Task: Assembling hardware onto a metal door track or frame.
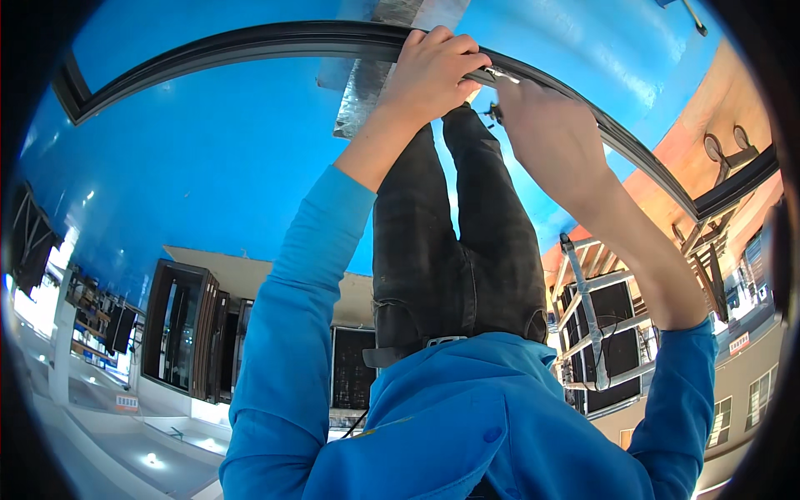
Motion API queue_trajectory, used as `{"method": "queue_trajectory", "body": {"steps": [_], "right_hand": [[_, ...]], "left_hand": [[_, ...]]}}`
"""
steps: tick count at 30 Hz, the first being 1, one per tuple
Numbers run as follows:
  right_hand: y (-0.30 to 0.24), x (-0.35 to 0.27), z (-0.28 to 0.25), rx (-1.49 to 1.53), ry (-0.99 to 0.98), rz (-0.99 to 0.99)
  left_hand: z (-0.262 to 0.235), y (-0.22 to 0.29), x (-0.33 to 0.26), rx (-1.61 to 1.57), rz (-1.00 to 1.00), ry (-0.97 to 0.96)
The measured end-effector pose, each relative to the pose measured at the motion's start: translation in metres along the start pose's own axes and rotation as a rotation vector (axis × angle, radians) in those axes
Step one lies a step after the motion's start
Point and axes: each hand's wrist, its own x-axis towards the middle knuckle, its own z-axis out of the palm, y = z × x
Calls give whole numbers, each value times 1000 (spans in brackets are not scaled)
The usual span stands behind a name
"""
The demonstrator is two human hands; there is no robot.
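Observation:
A long dark frame [250, 40], shaped like a window or door frame, runs in a bowed line across the upper view. My left hand [435, 73] is closed over its near bar, fingers wrapped across the top. Just to the right, my right hand [550, 125] is curled into a closed shape and somewhat blurred. A small silvery strip [502, 75] shows at its fingertips, against the bar. Below those fingers a small dark piece [493, 112] sticks out. What exactly the right hand grips is hidden by the hand itself.
Bright blue floor [208, 158] spreads around my legs, with a grey metallic sheet [361, 96] under the frame. Stacked dark frames [187, 329] stand at the left. A pale metal rack [592, 325] is at the right. A thin tool-like rod [695, 18] lies top right.

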Motion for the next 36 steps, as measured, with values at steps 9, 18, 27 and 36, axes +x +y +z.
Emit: {"method": "queue_trajectory", "body": {"steps": [9,18,27,36], "right_hand": [[-5,-3,-10,283,215,273],[-41,-8,7,1377,369,809],[-47,-2,12,898,239,673],[-33,-4,-18,840,422,678]], "left_hand": [[-1,1,-2,26,27,10],[-8,-1,1,23,187,-11],[-15,4,8,-87,135,-153],[-9,-3,4,-36,123,-192]]}}
